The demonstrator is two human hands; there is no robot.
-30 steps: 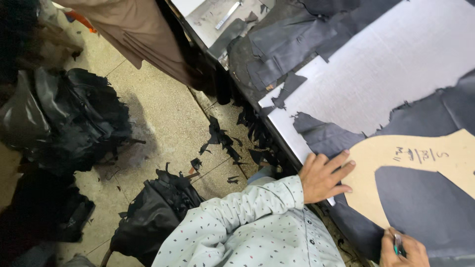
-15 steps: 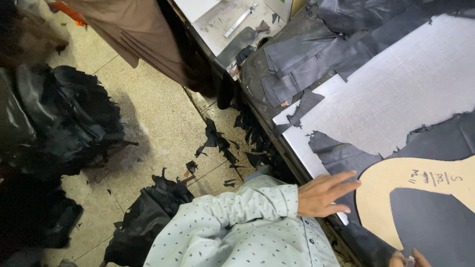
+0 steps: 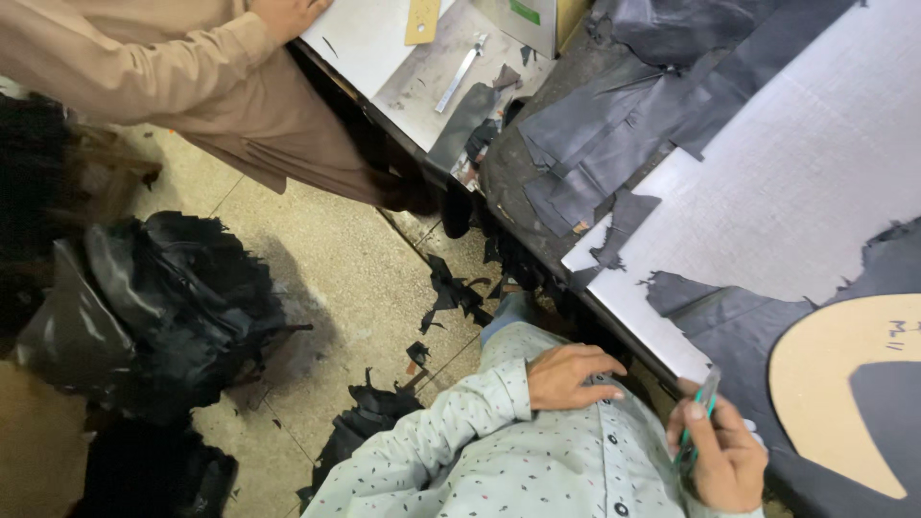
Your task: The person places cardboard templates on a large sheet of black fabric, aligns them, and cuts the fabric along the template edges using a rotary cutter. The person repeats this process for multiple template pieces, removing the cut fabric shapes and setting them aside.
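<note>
Right hand (image 3: 726,459) is pinching a slim greenish pen-like tool (image 3: 698,419) between thumb and fingertips, holding it just off the near edge of the work table (image 3: 787,192), beside the dark leather sheet (image 3: 739,326). Left hand (image 3: 568,376) is lying loosely curled against the person's own patterned shirt (image 3: 499,460), fingers partly folded, gripping nothing. On the leather a tan card pattern (image 3: 835,403) is lying flat, curved like a crescent, with handwriting on it. Judgement on handling: the tool looks light and rigid, best taken mid-shaft as it is now; the card pattern looks thin and stiff but bendable, apt to slide on smooth leather unless pressed flat with a palm; the leather itself looks soft, limp and fairly heavy, better dragged by an edge than lifted. Further up the table, cut leather pieces (image 3: 595,153) are piling loosely over the corner. Containers: dark sacks or bags (image 3: 163,307) are slumping on the tiled floor (image 3: 317,259), apparently stuffed with black offcuts, though the contents are too dark to confirm; loose scraps (image 3: 451,288) are scattering on the tiles near the table's edge. A second person in a brown garment (image 3: 173,67) is standing at the far bench (image 3: 374,38), one hand resting there, near a small tan card (image 3: 422,19) and a metal tool (image 3: 460,72).
</note>
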